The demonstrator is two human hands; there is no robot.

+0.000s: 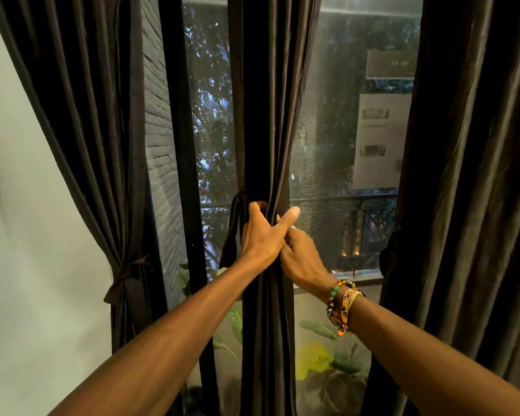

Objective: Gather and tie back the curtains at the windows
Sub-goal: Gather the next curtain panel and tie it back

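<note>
In left hand [263, 234], gathered curtain [267, 130]

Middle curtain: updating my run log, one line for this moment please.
middle curtain: gathered | left hand: grips folds | right hand: at folds, grip hidden | left curtain: tied

Head-worn, forward, close to curtain [264, 115]

Your left hand [263, 232] grips the gathered dark brown fabric curtain [267, 115] beside its dangling tie strip [234, 232]; your right hand [302, 259] meets it below, fingertips hidden.
</note>
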